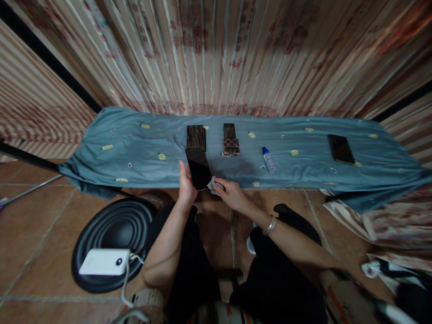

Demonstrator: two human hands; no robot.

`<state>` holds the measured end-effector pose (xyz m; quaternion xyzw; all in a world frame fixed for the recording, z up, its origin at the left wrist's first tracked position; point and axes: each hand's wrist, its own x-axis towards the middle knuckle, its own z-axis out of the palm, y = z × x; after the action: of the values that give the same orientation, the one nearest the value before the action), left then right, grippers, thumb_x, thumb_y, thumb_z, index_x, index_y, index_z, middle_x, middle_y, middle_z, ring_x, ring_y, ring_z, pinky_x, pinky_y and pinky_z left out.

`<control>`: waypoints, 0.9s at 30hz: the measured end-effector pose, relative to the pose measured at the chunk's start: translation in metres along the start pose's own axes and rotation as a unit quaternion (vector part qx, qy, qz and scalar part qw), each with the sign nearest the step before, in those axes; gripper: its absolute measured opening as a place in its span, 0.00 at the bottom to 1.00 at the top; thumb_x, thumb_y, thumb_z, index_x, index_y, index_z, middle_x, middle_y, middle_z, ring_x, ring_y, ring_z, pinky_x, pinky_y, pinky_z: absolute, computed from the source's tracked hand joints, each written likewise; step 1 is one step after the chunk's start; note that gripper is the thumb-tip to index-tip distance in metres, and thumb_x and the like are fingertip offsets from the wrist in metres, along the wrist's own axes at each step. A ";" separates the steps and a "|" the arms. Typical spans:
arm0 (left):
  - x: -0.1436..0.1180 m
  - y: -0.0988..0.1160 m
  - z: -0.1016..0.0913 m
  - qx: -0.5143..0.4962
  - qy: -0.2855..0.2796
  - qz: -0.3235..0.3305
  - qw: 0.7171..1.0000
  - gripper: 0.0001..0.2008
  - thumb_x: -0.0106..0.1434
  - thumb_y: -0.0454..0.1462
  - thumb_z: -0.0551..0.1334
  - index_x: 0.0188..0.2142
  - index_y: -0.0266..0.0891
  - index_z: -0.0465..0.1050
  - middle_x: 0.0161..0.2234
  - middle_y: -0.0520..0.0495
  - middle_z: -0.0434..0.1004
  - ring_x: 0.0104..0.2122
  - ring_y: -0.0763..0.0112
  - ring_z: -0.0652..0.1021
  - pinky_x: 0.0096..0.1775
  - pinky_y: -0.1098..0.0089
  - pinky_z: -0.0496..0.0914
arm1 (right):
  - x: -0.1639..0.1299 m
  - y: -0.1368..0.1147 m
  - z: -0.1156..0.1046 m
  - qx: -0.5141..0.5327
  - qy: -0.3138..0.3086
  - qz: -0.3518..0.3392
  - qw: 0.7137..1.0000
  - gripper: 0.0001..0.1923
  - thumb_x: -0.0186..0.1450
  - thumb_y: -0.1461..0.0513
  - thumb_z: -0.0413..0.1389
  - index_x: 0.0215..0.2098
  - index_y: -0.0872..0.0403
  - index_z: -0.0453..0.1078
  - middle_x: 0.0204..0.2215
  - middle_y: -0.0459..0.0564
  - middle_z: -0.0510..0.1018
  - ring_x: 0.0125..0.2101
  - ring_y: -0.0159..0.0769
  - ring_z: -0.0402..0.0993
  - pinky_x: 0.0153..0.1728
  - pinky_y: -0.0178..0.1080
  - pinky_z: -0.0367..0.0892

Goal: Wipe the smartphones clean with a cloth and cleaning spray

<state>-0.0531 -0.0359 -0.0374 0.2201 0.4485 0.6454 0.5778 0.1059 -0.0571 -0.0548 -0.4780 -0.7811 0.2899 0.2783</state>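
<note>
My left hand (pixel 187 185) grips a black phone (pixel 198 167) by its left edge, its dark glossy face tilted up towards me. Pinched in my right hand (pixel 232 194) is a small grey cloth (pixel 212 185), pressed at the phone's lower right edge. Just beyond the phone lies a dark, glossy striped square case (pixel 196 136). To its right are a small dark square case (pixel 229 131) and a checkered compact-like case (pixel 231 147). A clear bottle with a blue cap (pixel 269 160) lies on its side, right of my right hand.
The narrow table wears a blue-green cloth (pixel 148 168). Another black phone (pixel 341 149) rests at its right. Striped curtains (pixel 216 58) hang behind. On the tiled floor, a white power bank (pixel 104 261) with a cable lies over a round black ribbed object (pixel 114 229).
</note>
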 end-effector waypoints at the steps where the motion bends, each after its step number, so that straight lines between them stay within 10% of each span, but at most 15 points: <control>1: 0.000 0.000 0.001 -0.004 0.006 -0.002 1.000 0.34 0.62 0.62 0.51 0.51 0.41 0.75 0.50 0.41 0.80 0.58 0.52 0.73 0.54 0.56 0.71 | -0.001 0.001 -0.002 -0.023 -0.002 -0.025 0.999 0.14 0.69 0.63 0.52 0.50 0.53 0.74 0.44 0.52 0.83 0.44 0.42 0.80 0.47 0.43 0.74; 8: -0.003 0.000 0.009 -0.017 -0.032 -0.040 0.999 0.36 0.59 0.65 0.50 0.46 0.41 0.76 0.47 0.39 0.81 0.58 0.48 0.73 0.53 0.52 0.72 | -0.005 0.008 -0.011 -0.160 0.026 -0.174 0.971 0.19 0.70 0.67 0.47 0.57 0.56 0.69 0.49 0.61 0.77 0.49 0.46 0.73 0.54 0.51 0.71; 27: -0.005 -0.010 0.017 -0.004 -0.032 -0.076 0.997 0.38 0.57 0.68 0.46 0.41 0.42 0.76 0.44 0.40 0.81 0.54 0.48 0.75 0.51 0.54 0.73 | -0.001 -0.016 0.004 -0.154 0.063 -0.245 0.955 0.19 0.72 0.66 0.45 0.57 0.57 0.70 0.48 0.59 0.77 0.48 0.44 0.71 0.53 0.47 0.71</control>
<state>-0.0330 -0.0356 -0.0366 0.2035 0.4424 0.5945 0.6399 0.0944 -0.0646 -0.0462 -0.3263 -0.8903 0.0580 0.3124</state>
